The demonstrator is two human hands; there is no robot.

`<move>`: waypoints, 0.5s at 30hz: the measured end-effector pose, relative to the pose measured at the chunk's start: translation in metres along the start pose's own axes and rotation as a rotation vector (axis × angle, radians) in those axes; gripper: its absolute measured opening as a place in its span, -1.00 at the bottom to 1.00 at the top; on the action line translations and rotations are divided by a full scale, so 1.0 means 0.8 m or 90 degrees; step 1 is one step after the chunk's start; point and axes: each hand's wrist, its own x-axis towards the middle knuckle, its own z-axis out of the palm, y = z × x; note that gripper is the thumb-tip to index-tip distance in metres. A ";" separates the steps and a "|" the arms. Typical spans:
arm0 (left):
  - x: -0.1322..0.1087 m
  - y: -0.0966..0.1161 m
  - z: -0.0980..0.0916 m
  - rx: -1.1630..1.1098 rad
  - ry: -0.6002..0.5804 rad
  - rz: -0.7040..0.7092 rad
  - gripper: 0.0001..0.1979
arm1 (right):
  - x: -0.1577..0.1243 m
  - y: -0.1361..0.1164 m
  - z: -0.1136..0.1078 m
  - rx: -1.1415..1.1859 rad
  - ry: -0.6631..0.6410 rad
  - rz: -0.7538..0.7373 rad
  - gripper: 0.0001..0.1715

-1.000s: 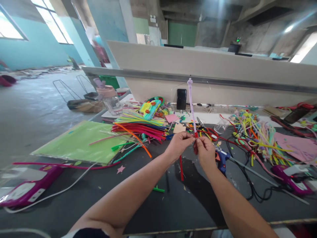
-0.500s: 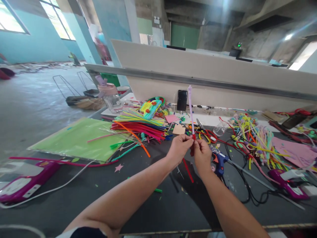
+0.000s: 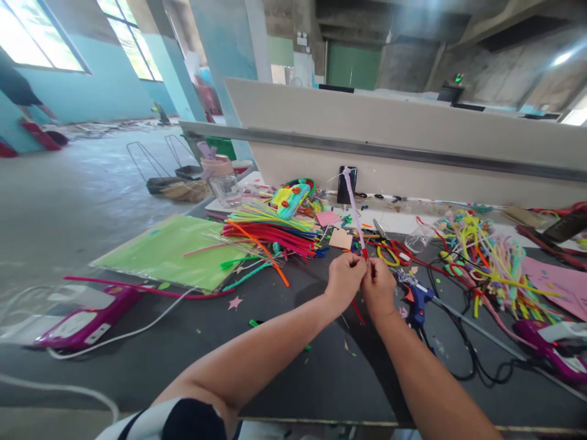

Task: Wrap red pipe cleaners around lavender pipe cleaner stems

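Observation:
My left hand point(image 3: 345, 283) and my right hand point(image 3: 378, 287) meet above the dark table point(image 3: 293, 373), fingers pinched together. Between them they hold a lilac pipe cleaner point(image 3: 353, 204) that stands up and leans slightly left, joined at the fingertips to a red pipe cleaner point(image 3: 358, 311) whose lower end shows below my hands. A heap of coloured pipe cleaners point(image 3: 270, 231) lies to the left behind my hands. Just right of my right hand, a blue glue gun point(image 3: 417, 298) rests on the table.
A green sheet point(image 3: 172, 250) lies at left, with a magenta device point(image 3: 87, 318) and white cable nearer me. Bent pipe cleaners point(image 3: 486, 256), pink paper point(image 3: 557, 278) and black cables point(image 3: 477, 360) crowd the right. A phone point(image 3: 347, 183) leans on the back board, scissors point(image 3: 389, 247) before it.
Both hands have sunk a little toward the table and drawn closer together. The lilac pipe cleaner now tilts more to the left, and less of the red one shows below. The camera has shifted left.

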 end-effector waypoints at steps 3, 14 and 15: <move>-0.001 0.003 0.000 -0.014 -0.025 0.012 -0.77 | 0.001 0.000 -0.001 0.027 0.018 0.015 -0.70; 0.007 0.001 -0.002 -0.109 -0.044 -0.055 -0.72 | -0.005 -0.004 0.003 0.132 -0.011 0.065 -0.67; 0.007 0.002 -0.002 -0.123 -0.043 -0.062 -0.72 | -0.004 -0.004 0.002 0.134 -0.013 0.071 -0.67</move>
